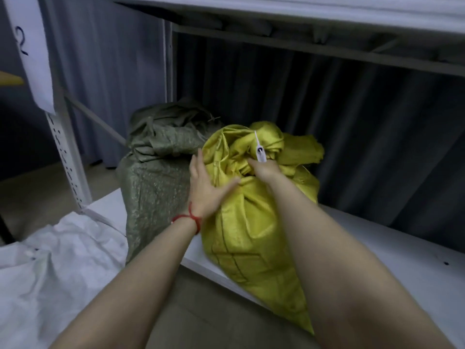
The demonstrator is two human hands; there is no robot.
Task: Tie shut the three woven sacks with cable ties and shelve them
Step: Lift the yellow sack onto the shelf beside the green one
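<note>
Far left of the yellow sack (251,227), a white sack (55,268) lies slumped low, off the shelf (377,253). I cannot tell whether it is tied.

Just left of the yellow sack and touching it, a green sack (156,177) stands on the shelf with its top bunched. No tie shows on it from here.

The left hand (205,182) lies flat against the yellow sack's upper left side, fingers straight and spread, pressing rather than holding.

The yellow sack leans on the shelf's front edge, its bottom corner hanging off toward the person. Its neck is gathered and cinched by a white cable tie (259,152).

The right hand (264,170) is closed round the gathered neck just below the tie, its fingertips buried in the folds.

The sack looks full but soft. It bulges and creases, so it will likely sag and shift under a push rather than slide as a block. The woven cloth looks slick, so a flat palm may skate over it.

The cinched neck is the firmest handle. A second hand is best placed low, under the overhanging corner, to lift the weight onto the shelf.
</note>
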